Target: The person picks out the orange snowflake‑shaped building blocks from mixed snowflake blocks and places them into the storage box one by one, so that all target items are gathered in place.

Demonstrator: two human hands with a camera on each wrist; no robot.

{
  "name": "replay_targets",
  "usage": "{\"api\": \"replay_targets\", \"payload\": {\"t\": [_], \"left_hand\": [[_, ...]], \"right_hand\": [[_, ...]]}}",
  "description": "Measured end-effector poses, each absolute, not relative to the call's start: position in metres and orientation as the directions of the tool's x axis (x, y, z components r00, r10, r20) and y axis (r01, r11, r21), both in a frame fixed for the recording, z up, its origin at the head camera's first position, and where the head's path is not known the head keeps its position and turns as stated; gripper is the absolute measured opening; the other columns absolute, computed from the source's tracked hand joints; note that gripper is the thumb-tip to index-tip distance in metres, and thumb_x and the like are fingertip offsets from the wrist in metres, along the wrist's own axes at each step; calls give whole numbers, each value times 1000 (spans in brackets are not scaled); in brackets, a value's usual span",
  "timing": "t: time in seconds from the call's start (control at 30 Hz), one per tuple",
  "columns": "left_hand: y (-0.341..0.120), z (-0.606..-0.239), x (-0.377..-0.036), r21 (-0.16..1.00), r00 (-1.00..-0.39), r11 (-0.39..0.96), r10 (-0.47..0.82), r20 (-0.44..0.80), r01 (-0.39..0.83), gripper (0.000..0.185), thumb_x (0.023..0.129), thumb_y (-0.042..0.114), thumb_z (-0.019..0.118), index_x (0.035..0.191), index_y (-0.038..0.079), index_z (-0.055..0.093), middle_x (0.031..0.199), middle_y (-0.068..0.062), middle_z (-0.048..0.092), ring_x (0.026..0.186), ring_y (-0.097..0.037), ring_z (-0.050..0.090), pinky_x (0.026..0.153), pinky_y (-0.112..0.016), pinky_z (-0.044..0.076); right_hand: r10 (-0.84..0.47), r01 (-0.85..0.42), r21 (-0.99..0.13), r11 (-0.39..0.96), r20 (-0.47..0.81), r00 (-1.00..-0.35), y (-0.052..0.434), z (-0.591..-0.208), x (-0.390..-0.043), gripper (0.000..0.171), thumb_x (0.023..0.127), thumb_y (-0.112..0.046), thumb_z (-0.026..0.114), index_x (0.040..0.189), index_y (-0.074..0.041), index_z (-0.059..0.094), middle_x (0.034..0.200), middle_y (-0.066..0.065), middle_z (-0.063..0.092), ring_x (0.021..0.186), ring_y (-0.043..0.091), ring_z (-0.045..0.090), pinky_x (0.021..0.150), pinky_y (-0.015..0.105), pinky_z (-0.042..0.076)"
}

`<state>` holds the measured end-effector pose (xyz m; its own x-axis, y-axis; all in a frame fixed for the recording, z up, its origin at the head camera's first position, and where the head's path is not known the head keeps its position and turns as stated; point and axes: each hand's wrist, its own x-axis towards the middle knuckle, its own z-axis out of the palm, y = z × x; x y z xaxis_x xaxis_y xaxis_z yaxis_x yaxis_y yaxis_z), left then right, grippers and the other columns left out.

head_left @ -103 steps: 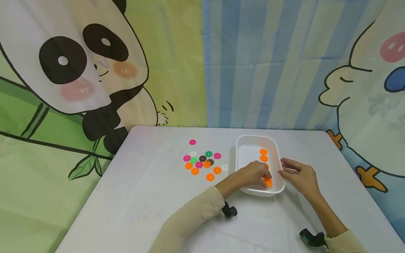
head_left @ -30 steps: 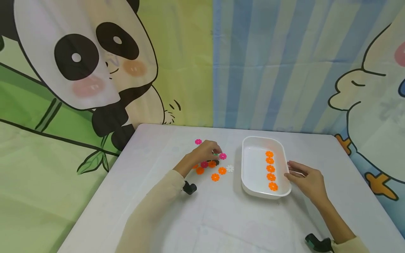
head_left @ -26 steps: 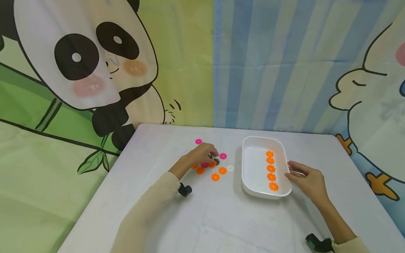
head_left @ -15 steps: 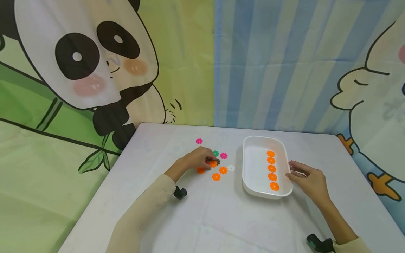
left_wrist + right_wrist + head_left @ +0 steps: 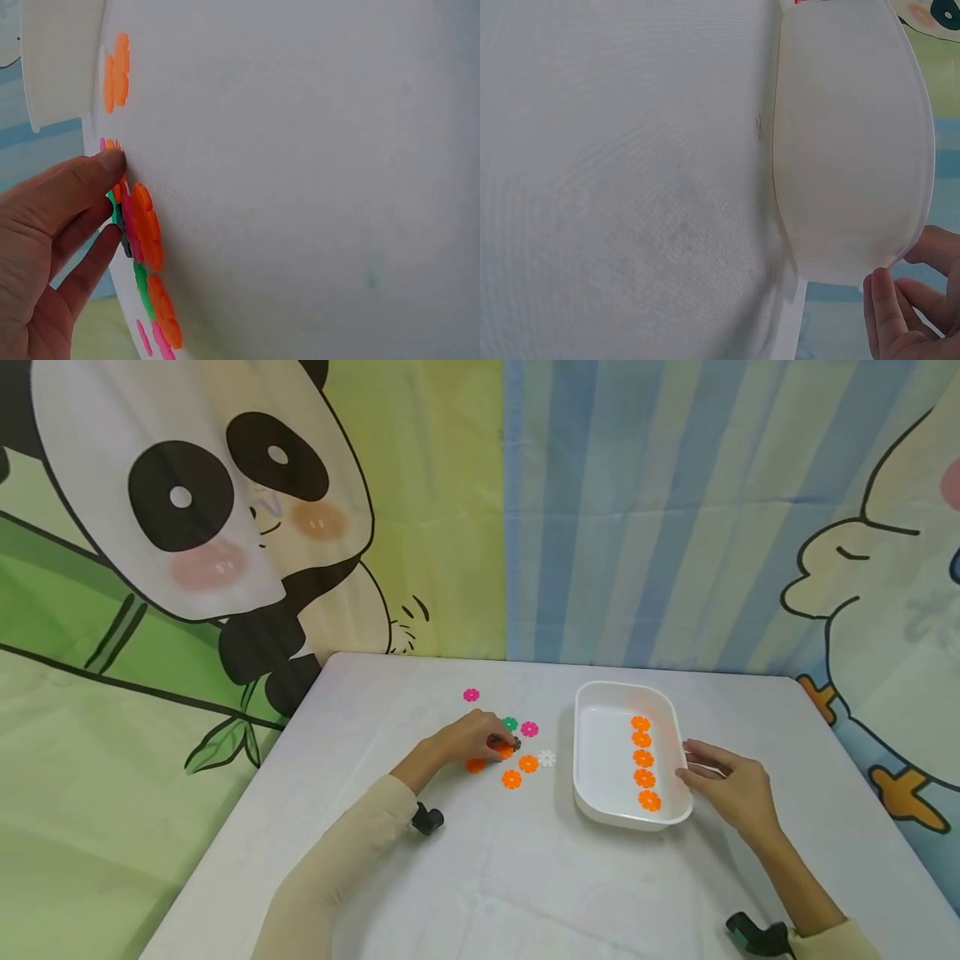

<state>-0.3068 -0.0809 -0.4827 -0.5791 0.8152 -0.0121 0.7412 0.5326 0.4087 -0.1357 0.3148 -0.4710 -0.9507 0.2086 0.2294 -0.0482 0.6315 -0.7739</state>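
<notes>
My left hand (image 5: 468,739) is over a loose group of flower-shaped plastic discs on the table. Its thumb and fingertips pinch an orange flower-shaped disc (image 5: 505,750), partly hidden by them; the left wrist view has the thumb (image 5: 112,160) at the table surface. Around it lie a green disc (image 5: 510,724), pink discs (image 5: 529,728), a white disc (image 5: 547,758) and dark brown ones, partly covered. To the right, my right hand (image 5: 735,785) grips the rim of a white rectangular tray (image 5: 847,150) between thumb and fingers. Inside the tray, several orange discs (image 5: 643,758) form a lengthwise row.
A white table (image 5: 450,877) bears everything. More orange discs (image 5: 512,779) lie at the near side of the group, and one pink disc (image 5: 471,695) sits farther back. Behind the table hangs a cartoon-printed curtain (image 5: 420,527). Black wrist devices (image 5: 427,818) show at both cuffs.
My left hand has left the tray and moved left to the loose discs, then over the green and brown discs to an orange one. The right hand stays at the tray.
</notes>
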Motion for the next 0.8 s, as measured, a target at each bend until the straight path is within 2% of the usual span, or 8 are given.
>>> {"api": "replay_targets", "payload": {"t": [0.13,0.37,0.47,0.53,0.67,0.8], "left_hand": [[-79,-482,-307,426,-581,533,814,-22,731,28,84,19,78,111,12,74,103,5,67,96,-11,54,86,-22,47],[-74,-483,-310,411,-571,535,820,-41,738,28,82,16,75,110,14,72,100,5,63,94,-12,50,82,-22,45],[-72,-482,-311,393,-571,547,818,-65,739,29,81,15,74,110,16,70,99,7,59,95,-11,48,83,-22,45],[-71,-482,-312,393,-570,552,817,-82,735,31,79,15,75,110,16,69,99,8,58,96,-11,47,83,-22,44],[-70,-482,-313,385,-565,554,820,-94,738,34,77,17,76,110,18,68,100,8,55,101,-12,44,83,-23,43],[-70,-482,-313,391,-571,550,818,-72,738,32,77,18,75,108,20,67,101,8,53,103,-12,41,83,-23,43]], "right_hand": [[212,-41,-776,629,222,-952,315,-470,-135,55,85,-26,77,129,2,61,124,21,63,98,5,65,74,9,47],[205,-50,-779,625,225,-952,316,-471,-135,54,85,-25,77,129,2,61,124,21,63,93,-11,59,74,9,47],[207,-48,-778,626,225,-952,316,-472,-136,54,85,-25,77,129,2,61,124,21,63,92,-13,57,74,9,48],[211,-44,-780,624,223,-952,316,-472,-136,54,85,-25,77,129,2,61,124,21,63,93,-10,60,74,9,47],[217,-32,-777,629,215,-952,315,-471,-135,54,85,-26,77,129,1,61,124,21,63,99,7,66,73,9,48],[219,-27,-776,631,211,-953,314,-471,-135,54,85,-26,77,129,1,61,124,21,63,102,17,67,74,9,48]]}}
